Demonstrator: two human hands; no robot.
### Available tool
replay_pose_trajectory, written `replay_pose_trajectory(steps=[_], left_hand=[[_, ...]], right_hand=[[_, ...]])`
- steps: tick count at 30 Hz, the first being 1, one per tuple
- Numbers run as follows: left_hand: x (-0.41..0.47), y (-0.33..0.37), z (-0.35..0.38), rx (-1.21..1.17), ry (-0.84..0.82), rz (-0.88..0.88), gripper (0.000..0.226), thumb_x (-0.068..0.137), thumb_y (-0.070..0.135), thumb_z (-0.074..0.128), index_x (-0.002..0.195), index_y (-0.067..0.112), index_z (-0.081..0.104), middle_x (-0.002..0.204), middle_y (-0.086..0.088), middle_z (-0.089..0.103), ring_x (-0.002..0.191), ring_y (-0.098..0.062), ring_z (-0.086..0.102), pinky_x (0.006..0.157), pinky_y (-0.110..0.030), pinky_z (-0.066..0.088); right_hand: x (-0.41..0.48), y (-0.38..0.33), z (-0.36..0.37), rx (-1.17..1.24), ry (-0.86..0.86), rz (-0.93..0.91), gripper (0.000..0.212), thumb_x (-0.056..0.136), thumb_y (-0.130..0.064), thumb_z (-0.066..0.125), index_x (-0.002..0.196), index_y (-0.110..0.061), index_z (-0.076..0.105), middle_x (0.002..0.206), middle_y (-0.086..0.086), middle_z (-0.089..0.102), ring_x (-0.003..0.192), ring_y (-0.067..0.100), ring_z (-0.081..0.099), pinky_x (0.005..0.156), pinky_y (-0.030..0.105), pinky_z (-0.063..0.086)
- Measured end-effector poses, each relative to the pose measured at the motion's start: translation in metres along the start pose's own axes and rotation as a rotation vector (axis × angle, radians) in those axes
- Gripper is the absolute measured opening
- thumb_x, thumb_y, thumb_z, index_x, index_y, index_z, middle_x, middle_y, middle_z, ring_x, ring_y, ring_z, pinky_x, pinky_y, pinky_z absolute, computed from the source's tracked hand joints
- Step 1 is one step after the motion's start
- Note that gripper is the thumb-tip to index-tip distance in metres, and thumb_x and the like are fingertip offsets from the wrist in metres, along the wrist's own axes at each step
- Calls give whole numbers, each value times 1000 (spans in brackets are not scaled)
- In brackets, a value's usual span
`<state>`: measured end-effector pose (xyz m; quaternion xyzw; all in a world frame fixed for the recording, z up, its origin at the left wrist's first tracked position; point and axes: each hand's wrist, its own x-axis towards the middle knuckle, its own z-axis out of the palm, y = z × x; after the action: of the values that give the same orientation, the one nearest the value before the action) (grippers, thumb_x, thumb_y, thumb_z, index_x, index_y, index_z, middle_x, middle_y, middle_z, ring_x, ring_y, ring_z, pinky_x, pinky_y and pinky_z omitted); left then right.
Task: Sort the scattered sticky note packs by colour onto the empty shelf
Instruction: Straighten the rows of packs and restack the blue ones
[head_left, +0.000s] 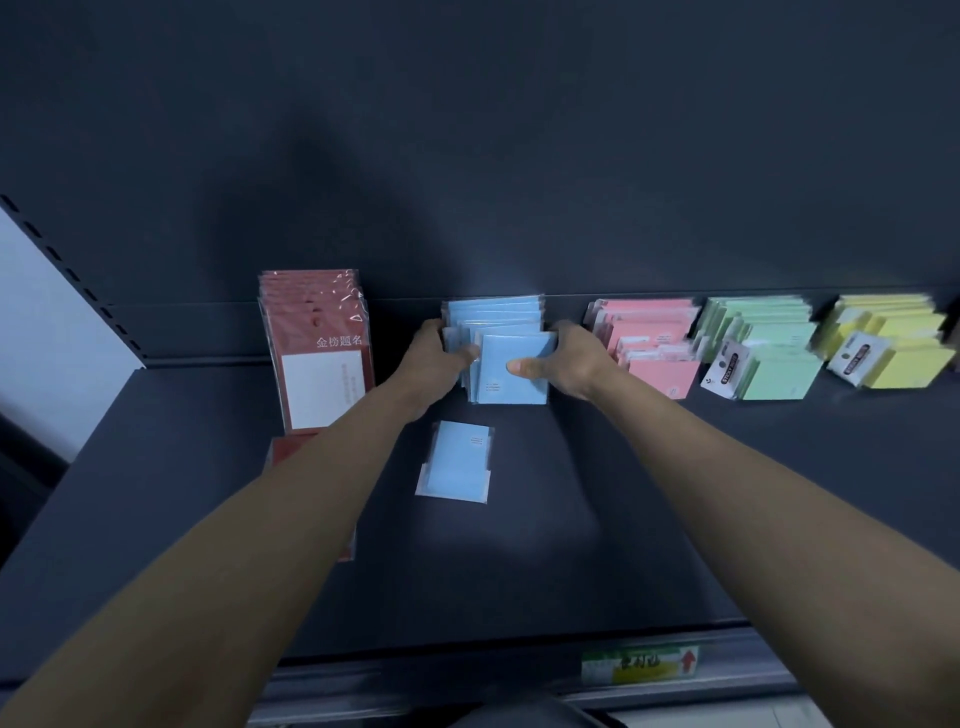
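At centre, the left hand (439, 347) and right hand (567, 354) clasp the blue stack (515, 370) from both sides. A loose blue pack (457, 461) lies below it; red packs (318, 358) stand left, a pink stack (655, 338) right.

five stacks stand in a row along the back of the shelf (623, 519), against the back wall (467, 156). from the left: leftmost stack (319, 353), second stack (511, 364), then third stack (654, 343), fourth stack (763, 348) and rightmost stack (893, 343) close together. the left hand (436, 353) grips the second stack's left side, the right hand (566, 358) its right. a loose pack (457, 462) lies flat just before that stack. another pack (291, 449) lies before the leftmost stack, partly under the left forearm. a label (639, 665) sits on the shelf's front edge, right of the middle.
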<state>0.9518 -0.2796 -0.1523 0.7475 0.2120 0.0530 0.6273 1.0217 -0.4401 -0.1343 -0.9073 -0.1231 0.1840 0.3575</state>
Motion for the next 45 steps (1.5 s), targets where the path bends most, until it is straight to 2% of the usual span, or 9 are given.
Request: replay_pose_trajectory(steps=[4,7,13,19,23,27,33,39,45], left_hand=[[-6,2,4,-123,-147,-51,49,83,-13,47,128,7,45,118,-8,59,107,-21,56,84,-28,46],[-6,2,5,-80,-171,-72,64,80,-16,50,137,9,36,128,-8,55,117,-23,53,96,-35,46],[-13,3,-1,179,-110,-71,66,83,2,66,141,10,35,138,-4,49,120,-19,49,100,-30,41],[-33,21,-12,483,-14,-94,82,77,8,74,142,3,26,143,-14,36,126,-28,43,95,-32,42],[-59,35,-21,811,-258,-133,38,76,15,76,103,4,52,100,-9,50,84,-19,48,61,-23,37],[-69,26,-24,1009,-423,-137,55,71,18,80,117,6,52,109,-4,54,93,-19,49,76,-27,41],[-71,14,-26,1046,-428,-34,86,67,18,83,138,17,34,134,-4,39,118,-25,46,100,-37,42],[-73,15,-28,1082,-435,-59,59,69,22,81,119,16,50,115,0,41,99,-21,49,88,-32,45],[-74,25,-35,487,-346,-110,22,81,-9,63,90,8,52,102,-13,56,90,-24,58,75,-32,55]], right_hand=[[-5,-7,1,-122,-14,37,41,76,-40,76,92,-8,55,98,12,57,86,22,50,87,33,46],[-7,-13,6,-110,23,45,42,75,-36,77,67,-16,41,94,10,53,84,23,50,82,33,47],[-12,-16,2,-216,32,68,35,83,-9,63,61,-14,37,88,8,48,79,20,44,70,26,40],[-21,-10,6,-198,76,38,12,87,-9,53,77,-5,49,78,7,49,73,15,48,65,26,47],[-27,-8,9,-177,68,52,10,84,-4,56,75,-4,50,77,9,51,71,18,52,62,27,45],[-32,-12,8,-245,126,60,19,85,-4,57,68,-4,49,83,11,56,81,25,58,66,24,40],[-35,-17,9,-219,214,66,22,86,-5,57,106,2,61,110,16,65,101,30,63,70,26,42],[-35,-16,9,-216,193,19,23,85,-6,59,106,2,55,111,16,63,104,30,62,71,27,43],[-36,-17,10,-180,254,-179,44,86,-4,59,126,-9,41,128,17,41,107,35,52,88,35,43]])
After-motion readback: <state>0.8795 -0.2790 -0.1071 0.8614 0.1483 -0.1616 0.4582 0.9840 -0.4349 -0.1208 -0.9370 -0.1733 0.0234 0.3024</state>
